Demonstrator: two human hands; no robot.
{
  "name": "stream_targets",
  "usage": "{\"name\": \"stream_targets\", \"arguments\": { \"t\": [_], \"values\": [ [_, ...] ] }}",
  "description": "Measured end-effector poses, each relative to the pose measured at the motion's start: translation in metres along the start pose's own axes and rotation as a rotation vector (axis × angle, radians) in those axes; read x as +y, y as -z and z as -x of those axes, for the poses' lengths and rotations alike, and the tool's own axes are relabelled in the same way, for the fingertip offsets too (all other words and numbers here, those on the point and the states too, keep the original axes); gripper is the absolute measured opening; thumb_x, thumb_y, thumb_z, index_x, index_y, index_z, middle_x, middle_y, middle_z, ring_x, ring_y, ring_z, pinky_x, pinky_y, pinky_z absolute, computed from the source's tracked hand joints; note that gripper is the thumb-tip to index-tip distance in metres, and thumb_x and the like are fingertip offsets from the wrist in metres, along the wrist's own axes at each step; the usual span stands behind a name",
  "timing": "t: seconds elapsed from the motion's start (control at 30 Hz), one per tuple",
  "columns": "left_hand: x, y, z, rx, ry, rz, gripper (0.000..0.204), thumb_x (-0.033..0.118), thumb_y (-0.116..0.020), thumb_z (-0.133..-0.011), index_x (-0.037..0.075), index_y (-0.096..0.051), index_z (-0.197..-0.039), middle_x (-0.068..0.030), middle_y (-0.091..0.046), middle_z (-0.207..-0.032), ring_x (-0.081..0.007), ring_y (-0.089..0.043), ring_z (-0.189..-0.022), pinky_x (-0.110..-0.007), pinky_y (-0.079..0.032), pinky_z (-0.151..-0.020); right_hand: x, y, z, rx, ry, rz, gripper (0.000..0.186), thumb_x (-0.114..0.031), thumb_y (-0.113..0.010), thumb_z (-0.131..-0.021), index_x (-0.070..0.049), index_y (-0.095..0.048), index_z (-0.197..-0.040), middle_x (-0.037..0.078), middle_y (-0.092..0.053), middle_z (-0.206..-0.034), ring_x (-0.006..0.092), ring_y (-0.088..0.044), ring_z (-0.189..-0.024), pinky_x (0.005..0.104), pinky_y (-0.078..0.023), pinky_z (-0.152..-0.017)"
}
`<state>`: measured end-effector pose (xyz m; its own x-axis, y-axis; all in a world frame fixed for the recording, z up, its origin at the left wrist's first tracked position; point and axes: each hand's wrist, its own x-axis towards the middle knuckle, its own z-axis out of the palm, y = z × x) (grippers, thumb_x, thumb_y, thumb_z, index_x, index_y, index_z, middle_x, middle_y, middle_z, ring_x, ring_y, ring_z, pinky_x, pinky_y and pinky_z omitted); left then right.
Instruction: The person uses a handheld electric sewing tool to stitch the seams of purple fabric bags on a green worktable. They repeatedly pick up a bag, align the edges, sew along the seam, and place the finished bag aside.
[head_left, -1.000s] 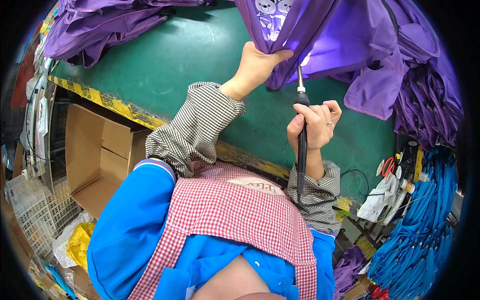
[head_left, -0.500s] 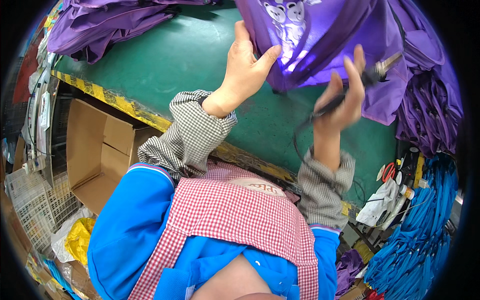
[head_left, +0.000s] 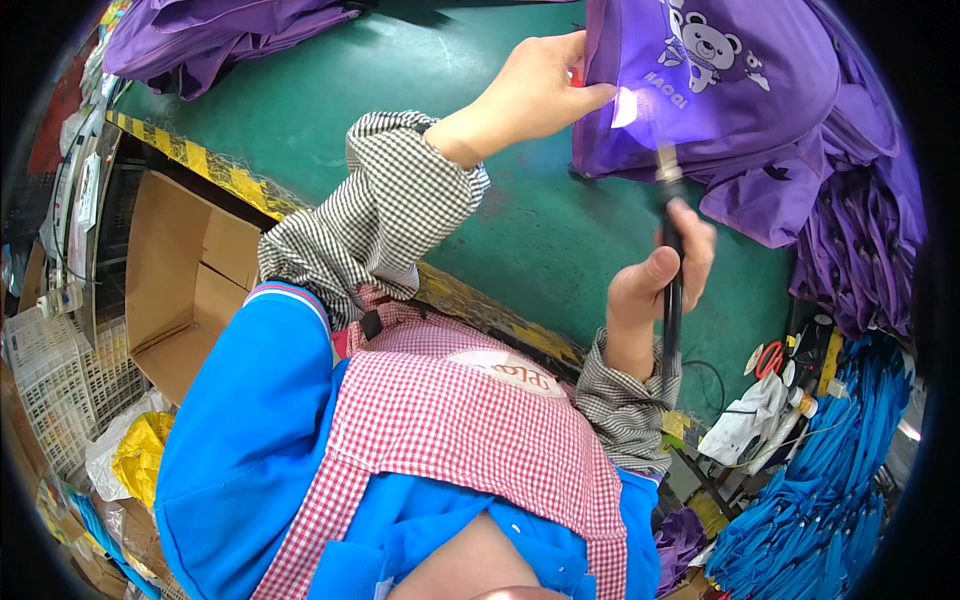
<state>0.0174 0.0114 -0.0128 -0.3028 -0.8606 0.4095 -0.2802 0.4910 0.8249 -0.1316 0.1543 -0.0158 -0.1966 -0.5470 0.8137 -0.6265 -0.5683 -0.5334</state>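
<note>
My left hand (head_left: pixel 545 88), at the top centre, pinches the edge of a purple fabric bag (head_left: pixel 760 120) printed with white bears, beside a small red piece. A bright glow lights the cloth by my thumb. My right hand (head_left: pixel 665 270) grips a black pen-like corded tool (head_left: pixel 672 205) upright, its blurred metal tip pointing up at the bag just below the glow. Whether the tip touches the cloth I cannot tell.
A green table (head_left: pixel 510 230) with a striped edge carries purple bag piles (head_left: pixel 210 30) at upper left and right. Red scissors (head_left: pixel 768 358) lie at the right near hanging blue straps (head_left: pixel 820 480). An open cardboard box (head_left: pixel 180 280) stands left of me.
The bag has shifted right and now shows its bear print more fully. My left hand has moved up and right. My right hand has brought the tool back upright, lower than a second ago.
</note>
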Motion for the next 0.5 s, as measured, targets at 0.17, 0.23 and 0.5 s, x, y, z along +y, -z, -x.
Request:
{"name": "stream_targets", "arguments": {
  "t": [0.17,0.23,0.5],
  "values": [
    [0.006,-0.006,-0.011,-0.059,0.034,0.17,0.03,0.023,-0.073,-0.072,0.001,-0.06,-0.088,-0.0088,-0.061,-0.069,-0.021,-0.06,-0.064,-0.034,-0.047,-0.061,0.009,-0.004,0.008,-0.104,0.301,0.081,0.013,-0.016,-0.055,-0.087,-0.006,-0.064,-0.089,0.004,-0.054,-0.064,0.0183,-0.049,-0.056,0.0383,-0.044,-0.078],
    [-0.002,-0.007,-0.015,-0.076,0.05,0.034,0.03,0.023,-0.073,-0.072,0.001,-0.06,-0.088,-0.0089,-0.061,-0.07,-0.0201,-0.059,-0.065,-0.033,-0.047,-0.061,0.014,-0.006,0.011,-0.118,0.312,0.111,0.013,-0.017,-0.055,-0.087,-0.007,-0.064,-0.088,0.003,-0.052,-0.063,0.0177,-0.048,-0.056,0.0379,-0.044,-0.078],
    [-0.003,-0.015,-0.013,-0.015,-0.043,0.113,0.03,0.022,-0.072,-0.072,0.001,-0.059,-0.089,-0.0088,-0.06,-0.07,-0.0213,-0.058,-0.064,-0.034,-0.047,-0.062,0.019,-0.016,0.007,-0.127,0.328,0.114,0.011,-0.017,-0.057,-0.086,-0.008,-0.064,-0.087,0.003,-0.052,-0.064,0.0187,-0.048,-0.056,0.0374,-0.044,-0.077]
  ]
}}
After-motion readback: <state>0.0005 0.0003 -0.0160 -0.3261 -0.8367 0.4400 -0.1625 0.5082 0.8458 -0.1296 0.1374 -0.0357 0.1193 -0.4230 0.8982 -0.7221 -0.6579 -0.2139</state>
